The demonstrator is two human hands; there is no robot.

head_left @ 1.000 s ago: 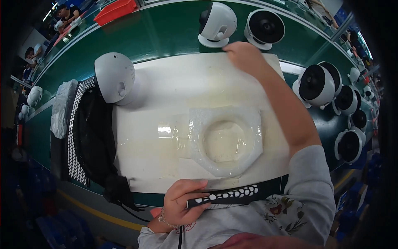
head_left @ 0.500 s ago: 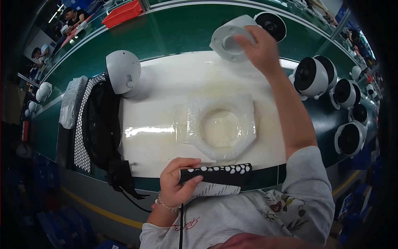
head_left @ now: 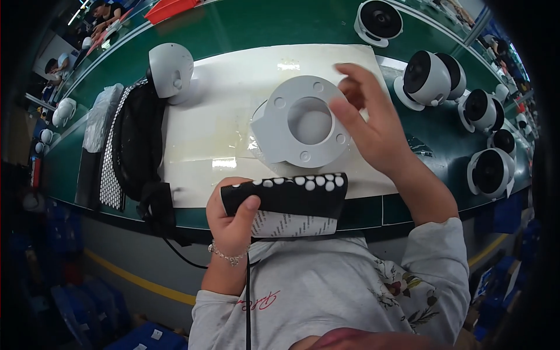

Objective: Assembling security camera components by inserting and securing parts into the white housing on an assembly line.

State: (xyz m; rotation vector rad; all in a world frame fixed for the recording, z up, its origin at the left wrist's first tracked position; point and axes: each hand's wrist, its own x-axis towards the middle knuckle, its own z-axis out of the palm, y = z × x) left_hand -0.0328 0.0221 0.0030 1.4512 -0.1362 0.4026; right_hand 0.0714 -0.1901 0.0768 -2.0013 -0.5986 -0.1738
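Note:
My left hand (head_left: pixel 230 213) grips a sheet of round white pads on black backing (head_left: pixel 280 197), curled over, with a printed white underside showing below. Beyond it a white housing (head_left: pixel 277 137) stands with its ring-shaped base facing up. The base has a large round opening and several small round recesses. It covers most of the translucent octagonal holder, of which little shows. My right hand (head_left: pixel 370 119) is open at the ring's right edge, fingers spread and slightly blurred; whether the thumb touches the ring I cannot tell.
A white mat (head_left: pixel 204 131) lies on the green bench. At its left stand a white round device (head_left: pixel 170 70), a black bag (head_left: pixel 137 143) and a plastic-wrapped pack (head_left: pixel 104 119). Several white devices with black fronts (head_left: pixel 421 79) line the right side. A red bin (head_left: pixel 169 9) sits far left.
The white housing has come down from the far side onto the holder, and my right hand has let go of it. My left hand with the pad sheet has moved up nearer the mat.

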